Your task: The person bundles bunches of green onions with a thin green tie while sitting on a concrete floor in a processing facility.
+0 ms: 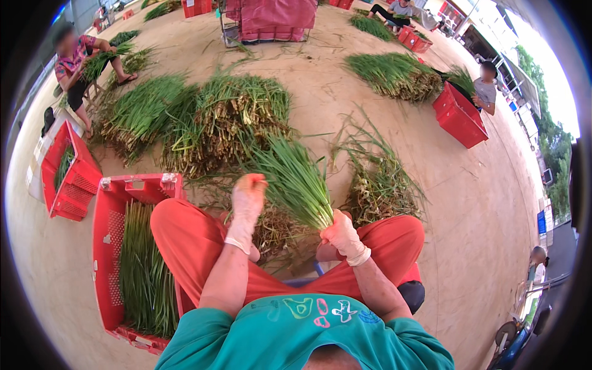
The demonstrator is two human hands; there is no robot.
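Note:
In thin pale gloves, both my hands work above my lap. My right hand [342,234] is closed round the white stem ends of a bunch of green chives [291,179], whose leaves fan out up and to the left. Just left of that bunch is my left hand [248,196], its fingers curled together; whatever they may hold is hidden. Beyond my hands lies a big heap of untrimmed chives [231,114] with brown root ends. Loose trimmings [274,231] lie on the floor between my legs.
A red crate [103,246] holding neat chives [147,271] stands by my left knee. A pile of limp leaves [379,185] lies ahead of my right knee. Other people sit by chive heaps at left and right, with a tilted red crate [459,114] at the right.

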